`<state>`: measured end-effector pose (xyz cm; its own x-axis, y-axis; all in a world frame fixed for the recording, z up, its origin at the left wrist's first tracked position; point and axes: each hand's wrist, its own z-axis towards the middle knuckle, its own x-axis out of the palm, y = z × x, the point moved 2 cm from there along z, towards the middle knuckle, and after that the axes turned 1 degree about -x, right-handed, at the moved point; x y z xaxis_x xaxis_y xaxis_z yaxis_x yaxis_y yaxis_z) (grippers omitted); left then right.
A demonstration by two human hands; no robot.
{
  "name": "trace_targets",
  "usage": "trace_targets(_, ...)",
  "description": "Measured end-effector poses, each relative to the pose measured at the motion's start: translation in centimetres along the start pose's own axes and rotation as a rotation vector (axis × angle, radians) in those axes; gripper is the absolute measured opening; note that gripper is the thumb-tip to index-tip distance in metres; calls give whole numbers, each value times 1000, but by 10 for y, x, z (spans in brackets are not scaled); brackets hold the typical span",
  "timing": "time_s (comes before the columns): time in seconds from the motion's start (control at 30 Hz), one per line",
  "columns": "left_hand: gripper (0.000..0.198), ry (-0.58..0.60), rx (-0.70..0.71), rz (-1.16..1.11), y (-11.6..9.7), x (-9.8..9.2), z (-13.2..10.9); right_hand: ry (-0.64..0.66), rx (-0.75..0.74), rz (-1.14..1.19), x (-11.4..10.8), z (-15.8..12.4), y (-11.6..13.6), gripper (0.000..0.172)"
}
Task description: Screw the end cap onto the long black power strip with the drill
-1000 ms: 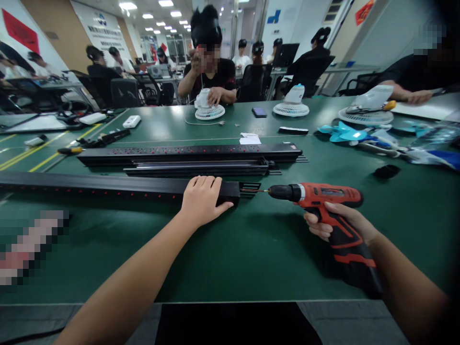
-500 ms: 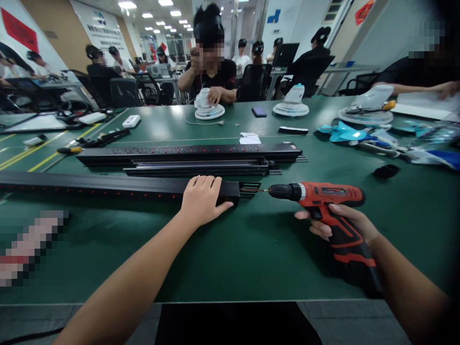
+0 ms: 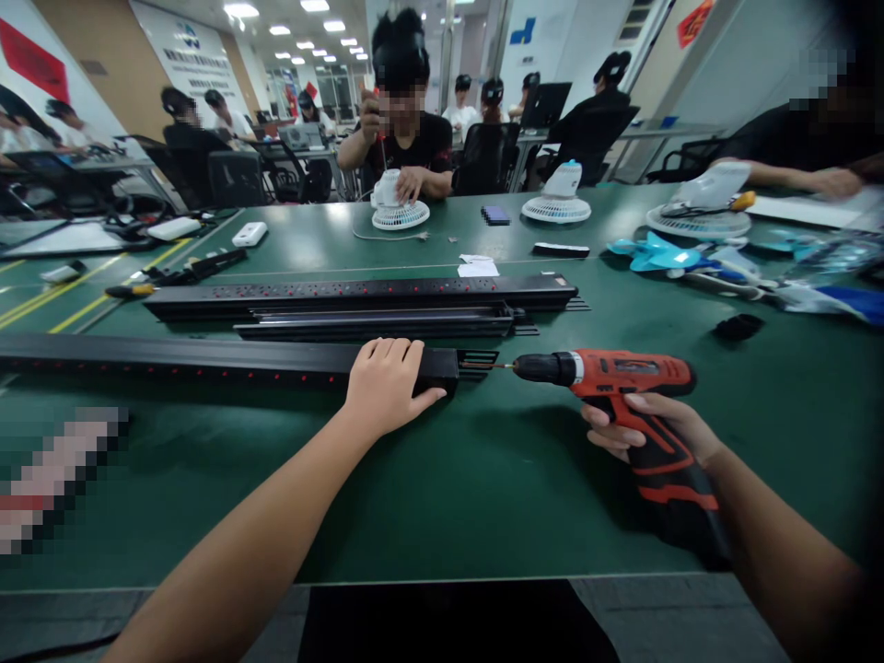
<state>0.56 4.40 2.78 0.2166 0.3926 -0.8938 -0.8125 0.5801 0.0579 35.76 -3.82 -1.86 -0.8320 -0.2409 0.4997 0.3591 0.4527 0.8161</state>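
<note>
My left hand (image 3: 383, 382) is wrapped over the right end of a long black bar (image 3: 207, 361) with red dots along its side, pressing it against the green table. In my right hand (image 3: 663, 428) is a red and black cordless drill (image 3: 632, 371), its index finger at the trigger. The drill's thin long bit (image 3: 494, 366) points left into the slotted bracket (image 3: 476, 359) at the bar's end. Whether the tip sits on a screw is too small to tell. Behind lie another black bar (image 3: 373, 293) with red dots and an open black channel (image 3: 379, 324).
Across the table (image 3: 442, 516) a person holds a screwdriver upright to a white fan part (image 3: 401, 203). More fan parts (image 3: 556, 204) and blue fan blades (image 3: 656, 253) lie right. A yellow-handled tool (image 3: 131, 290) lies left; a small black object (image 3: 738, 326) sits beyond the drill.
The fingers of my right hand have curled in closer around the drill's trigger. My left hand keeps its hold on the bar. The person opposite has shifted the raised hand slightly.
</note>
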Motion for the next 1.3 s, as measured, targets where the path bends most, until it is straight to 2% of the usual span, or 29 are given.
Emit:
trace_targets(0.17,59,2,-3,4,0,0,0,-7,-15,-25,8,0,3,26)
trace_targets(0.37,60,11,-8,13,-1,-2,1,-29,-14,-1,3,1,0,26)
trace_targets(0.73,60,4,-3,24,0,0,1,44,-7,47,11,2,4,26)
trace_targets(1.3,64,19,0,50,-1,0,1,92,4,64,3,3,-1,32)
